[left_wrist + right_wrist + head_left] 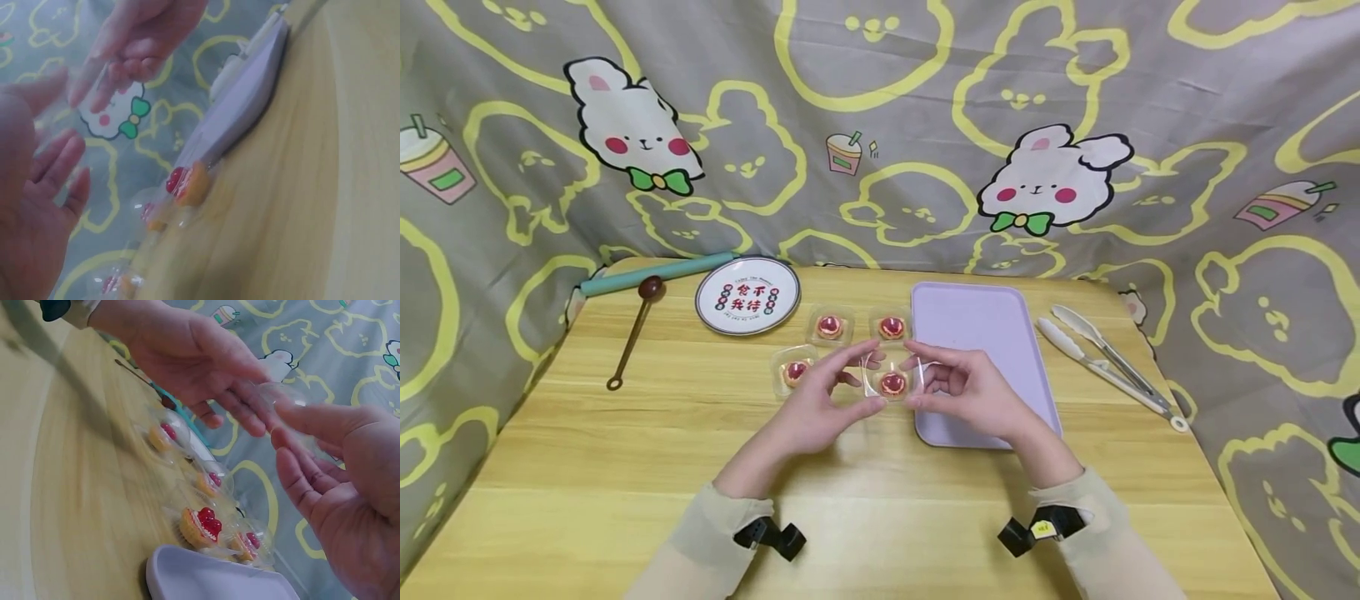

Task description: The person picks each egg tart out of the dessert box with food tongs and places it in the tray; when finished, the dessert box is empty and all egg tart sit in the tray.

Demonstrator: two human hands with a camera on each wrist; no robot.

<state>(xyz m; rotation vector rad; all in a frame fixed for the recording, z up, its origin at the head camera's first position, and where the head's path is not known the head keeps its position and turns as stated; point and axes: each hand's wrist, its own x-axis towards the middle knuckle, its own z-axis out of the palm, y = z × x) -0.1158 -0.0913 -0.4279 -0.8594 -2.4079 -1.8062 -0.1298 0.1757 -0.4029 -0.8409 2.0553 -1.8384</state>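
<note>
My left hand (822,407) and right hand (976,393) hold a clear plastic lid (286,394) between them, fingers and thumbs at its opposite sides. Below it, a small tart with red topping (892,383) sits in a clear tray on the table; the right wrist view shows this tart (201,527) uncovered. Other tarts in clear containers stand close by: one behind (891,327), one at back left (830,326) and one beside my left hand (795,372). In the left wrist view the lid is too blurred to make out.
A lilac tray (977,317) lies right of the tarts, partly under my right hand. Tongs (1108,367) lie farther right. At back left are a round plate with red characters (748,296), a brown long-handled spoon (638,329) and a green roll (658,273). A patterned curtain (910,208) surrounds the table.
</note>
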